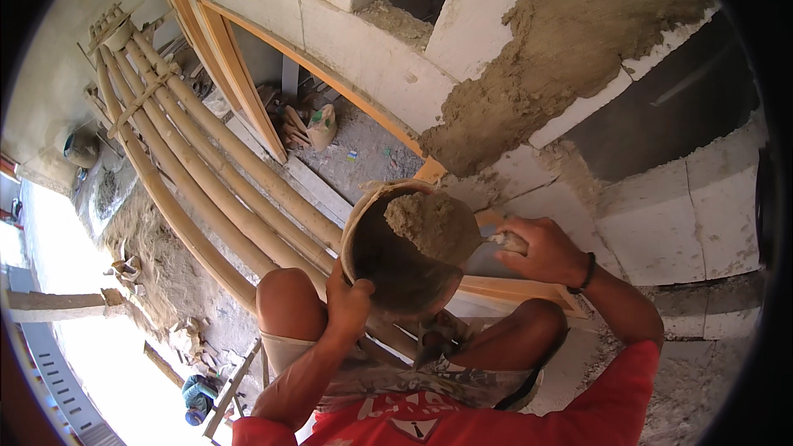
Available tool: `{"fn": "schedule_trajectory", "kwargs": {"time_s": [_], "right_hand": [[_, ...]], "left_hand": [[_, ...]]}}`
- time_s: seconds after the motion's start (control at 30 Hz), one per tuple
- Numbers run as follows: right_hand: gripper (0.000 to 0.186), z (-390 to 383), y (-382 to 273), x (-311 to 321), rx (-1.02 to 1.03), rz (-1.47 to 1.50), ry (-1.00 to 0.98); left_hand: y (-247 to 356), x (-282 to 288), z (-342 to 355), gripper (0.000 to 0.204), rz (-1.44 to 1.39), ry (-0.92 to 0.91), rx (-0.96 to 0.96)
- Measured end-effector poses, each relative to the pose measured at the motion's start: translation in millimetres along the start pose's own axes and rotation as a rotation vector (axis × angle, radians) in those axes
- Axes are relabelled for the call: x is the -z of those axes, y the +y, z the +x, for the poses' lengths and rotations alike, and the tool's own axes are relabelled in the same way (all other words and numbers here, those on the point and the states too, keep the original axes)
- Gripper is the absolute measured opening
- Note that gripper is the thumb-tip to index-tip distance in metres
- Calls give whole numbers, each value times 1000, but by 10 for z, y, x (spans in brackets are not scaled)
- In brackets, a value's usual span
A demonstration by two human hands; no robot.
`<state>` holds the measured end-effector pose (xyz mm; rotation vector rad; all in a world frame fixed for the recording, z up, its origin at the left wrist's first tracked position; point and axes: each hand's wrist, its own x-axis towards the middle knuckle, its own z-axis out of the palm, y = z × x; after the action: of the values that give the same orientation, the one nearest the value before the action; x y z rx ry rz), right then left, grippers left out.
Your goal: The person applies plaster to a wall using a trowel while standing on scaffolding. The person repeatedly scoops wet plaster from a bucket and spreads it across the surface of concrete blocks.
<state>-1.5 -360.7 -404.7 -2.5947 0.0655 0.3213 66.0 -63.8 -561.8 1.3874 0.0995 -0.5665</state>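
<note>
A round bucket (395,277) sits in front of me between my bent knees. My left hand (350,304) grips its left rim, thumb curled over the edge. My right hand (541,252) is closed on the handle of a trowel (508,241), whose blade reaches over the bucket with a lump of wet mortar (428,225) on it. Above and right, a rough band of mortar (537,66) coats the white block wall (438,49), beside dark openings.
I sit on bamboo scaffolding (211,190) high over a floor with debris and sacks (320,128). A wooden door frame (248,116) stands beside it. Far below at lower left, a person (198,400) in a blue cap is near some timber (227,396). A grey wall (58,83) rises at left.
</note>
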Motion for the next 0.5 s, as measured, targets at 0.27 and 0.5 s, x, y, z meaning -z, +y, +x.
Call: {"fn": "schedule_trajectory", "kwargs": {"time_s": [0.27, 0.5], "right_hand": [[37, -341, -834, 1151, 221, -2, 22], [37, -346, -436, 1316, -104, 14, 261]], "left_hand": [[-3, 92, 5, 56, -40, 38, 62], [72, 46, -58, 57, -14, 36, 96]]}}
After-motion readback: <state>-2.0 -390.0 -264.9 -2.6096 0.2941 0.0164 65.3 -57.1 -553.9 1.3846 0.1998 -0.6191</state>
